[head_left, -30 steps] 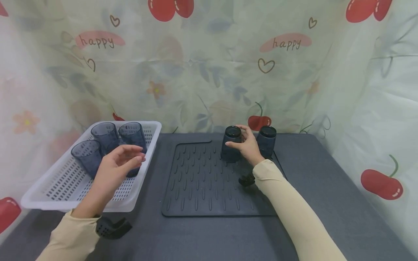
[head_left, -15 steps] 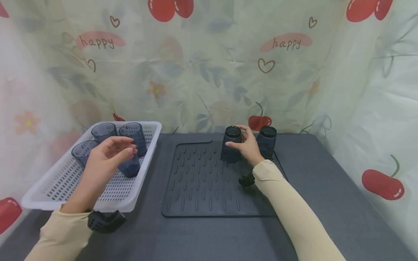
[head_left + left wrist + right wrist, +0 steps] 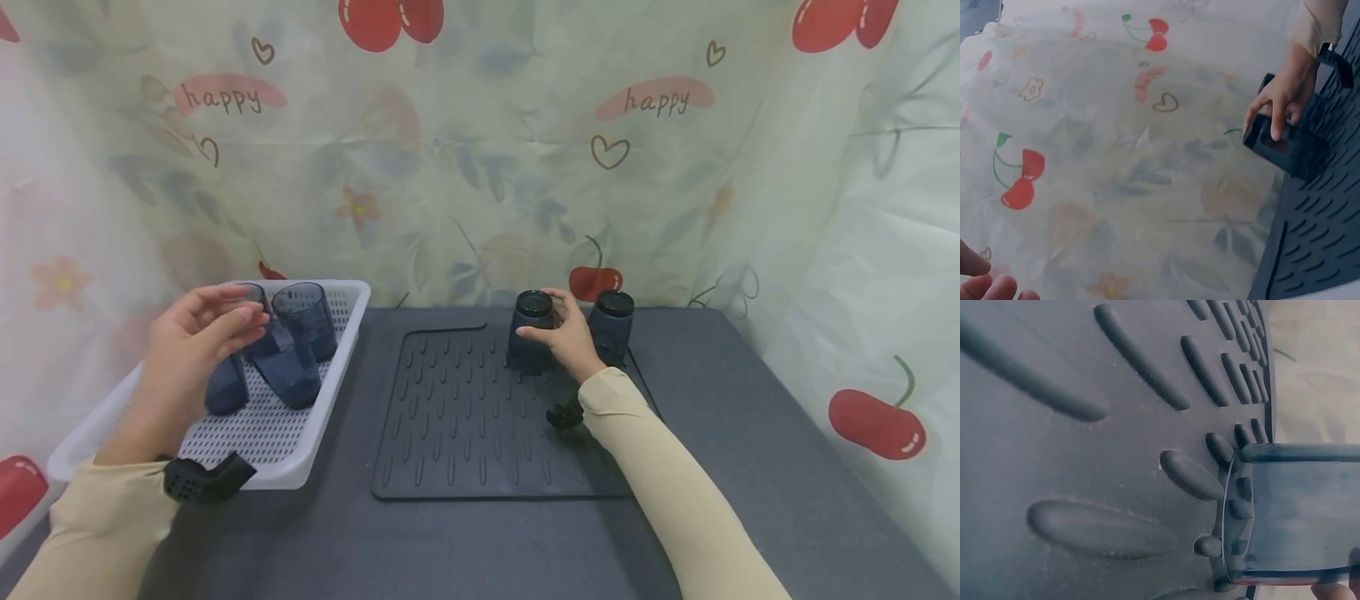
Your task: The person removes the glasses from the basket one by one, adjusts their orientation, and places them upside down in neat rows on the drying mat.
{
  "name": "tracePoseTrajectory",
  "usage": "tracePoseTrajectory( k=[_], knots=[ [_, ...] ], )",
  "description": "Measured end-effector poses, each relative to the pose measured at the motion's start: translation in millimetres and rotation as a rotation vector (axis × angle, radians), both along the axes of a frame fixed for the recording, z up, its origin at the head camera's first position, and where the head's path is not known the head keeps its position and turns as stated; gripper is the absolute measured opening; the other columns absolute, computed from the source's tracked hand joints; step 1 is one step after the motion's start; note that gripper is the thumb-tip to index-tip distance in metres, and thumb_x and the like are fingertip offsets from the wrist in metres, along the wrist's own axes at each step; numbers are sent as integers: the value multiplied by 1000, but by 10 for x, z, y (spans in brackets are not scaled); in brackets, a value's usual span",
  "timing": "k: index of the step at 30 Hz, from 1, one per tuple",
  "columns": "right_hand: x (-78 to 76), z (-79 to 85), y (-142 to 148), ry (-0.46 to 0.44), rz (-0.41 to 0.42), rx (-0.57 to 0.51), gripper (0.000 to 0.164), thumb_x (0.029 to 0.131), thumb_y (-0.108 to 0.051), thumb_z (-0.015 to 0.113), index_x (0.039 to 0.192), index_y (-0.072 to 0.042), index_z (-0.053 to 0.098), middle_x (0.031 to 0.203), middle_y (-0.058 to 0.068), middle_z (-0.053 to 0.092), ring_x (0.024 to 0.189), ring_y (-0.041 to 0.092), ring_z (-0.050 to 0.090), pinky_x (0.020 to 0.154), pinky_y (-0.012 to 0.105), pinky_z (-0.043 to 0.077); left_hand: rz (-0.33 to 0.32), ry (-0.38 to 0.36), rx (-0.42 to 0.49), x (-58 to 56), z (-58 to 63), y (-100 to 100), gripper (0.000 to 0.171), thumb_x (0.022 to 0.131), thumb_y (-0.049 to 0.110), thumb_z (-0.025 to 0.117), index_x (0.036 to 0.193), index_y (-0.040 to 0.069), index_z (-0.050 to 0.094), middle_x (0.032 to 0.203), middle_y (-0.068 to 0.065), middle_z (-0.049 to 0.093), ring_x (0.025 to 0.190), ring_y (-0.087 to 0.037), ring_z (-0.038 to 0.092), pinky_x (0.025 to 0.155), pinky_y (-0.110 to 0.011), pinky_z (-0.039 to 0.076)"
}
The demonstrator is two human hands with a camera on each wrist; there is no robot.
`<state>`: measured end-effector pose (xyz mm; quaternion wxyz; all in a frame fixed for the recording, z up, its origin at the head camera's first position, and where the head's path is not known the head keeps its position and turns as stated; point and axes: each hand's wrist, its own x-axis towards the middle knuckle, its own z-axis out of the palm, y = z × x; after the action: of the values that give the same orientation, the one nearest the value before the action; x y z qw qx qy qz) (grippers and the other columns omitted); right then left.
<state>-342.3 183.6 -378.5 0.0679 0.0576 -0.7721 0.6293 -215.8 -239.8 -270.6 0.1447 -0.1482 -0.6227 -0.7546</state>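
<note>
Upturned glass held on the ridged mat

Nearest is the bare front of the dark worktop (image 3: 420, 550). Just beyond, on the left, the left hand (image 3: 187, 337) hangs over a white basket (image 3: 288, 475), its fingers loosely bent and pinching nothing. Blue-grey glasses (image 3: 290, 375) lean inside the basket, partly covered by that hand, so an exact count is uncertain.

In the middle lies a black mat (image 3: 450, 417) with raised ridges. Toward its far edge the right hand (image 3: 573, 337) has thumb and fingers curved round a glass turned mouth down, the held glass (image 3: 531, 337). The right wrist view shows its rim meeting the mat; whether the hand bears any weight cannot be told. To the right, just beside that hand, stands a second upturned glass (image 3: 611, 329).

Good handling here would mean checking that the rim sits level across the ridges, then easing thumb and fingers apart evenly so that the smooth wall is not dragged sideways. The gap between the two glasses is narrow, so the knuckles look liable to nudge the neighbour; drawing back toward the body seems safer than swinging right.

Farthest off, a cherry-printed curtain (image 3: 480, 192) hangs behind the worktop.
</note>
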Motion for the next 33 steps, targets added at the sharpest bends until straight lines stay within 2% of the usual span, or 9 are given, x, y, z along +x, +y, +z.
tracePoseTrajectory(
  k=[8, 14, 18, 23, 29, 31, 33],
  knots=[
    [-5, 3, 1, -15, 15, -18, 80, 79, -10, 80, 143, -21, 36, 145, 11, 47, 143, 23, 34, 113, 49, 32, 138, -42, -53, -111, 16, -204, 21, 91, 6, 64, 112, 8, 58, 91, 5, 70, 85, -6, 68, 75, -17, 55],
    [-7, 13, 6, -29, 24, -39, 78, 79, -5, 78, 143, -19, 35, 143, 14, 48, 141, 26, 37, 111, 51, 35, 240, -73, 20, -223, -5, -327, 19, 91, -2, 62, 105, 10, 60, 86, 6, 71, 76, -3, 69, 69, -15, 55],
    [5, 9, 10, -19, 11, -20, 77, 79, -7, 79, 142, -22, 37, 140, 10, 52, 137, 23, 43, 109, 48, 38, 265, -90, 104, -283, -39, -395, 20, 90, -7, 59, 102, 9, 60, 84, 4, 70, 72, -4, 69, 68, -17, 56],
    [-7, -20, 16, 8, 8, -11, 77, 79, -10, 80, 141, -23, 37, 139, 10, 53, 136, 22, 44, 108, 48, 39, 275, -118, 177, -338, -97, -493, 21, 88, -10, 59, 98, 9, 62, 83, 2, 69, 71, -6, 69, 67, -17, 56],
    [74, 81, -3, -20, 34, -43, 79, 79, -4, 78, 144, -18, 34, 141, 15, 50, 138, 26, 41, 110, 50, 36, 321, -138, 172, -399, -196, -643, 21, 89, -8, 58, 103, 8, 59, 89, 4, 65, 74, -4, 66, 67, -14, 55],
    [47, 51, 0, -17, 33, -46, 80, 79, -5, 78, 144, -19, 35, 140, 14, 51, 137, 25, 42, 110, 50, 36, 345, -152, 177, -406, -223, -682, 21, 90, -7, 58, 102, 9, 59, 90, 4, 64, 76, -3, 64, 67, -12, 54],
    [-6, -12, 11, -7, 28, -46, 79, 79, -7, 79, 143, -21, 36, 140, 12, 52, 137, 23, 43, 110, 49, 37, 409, -182, 164, -410, -229, -704, 21, 89, -6, 58, 99, 12, 61, 88, 7, 64, 77, -2, 61, 66, -10, 52]
  ],
)
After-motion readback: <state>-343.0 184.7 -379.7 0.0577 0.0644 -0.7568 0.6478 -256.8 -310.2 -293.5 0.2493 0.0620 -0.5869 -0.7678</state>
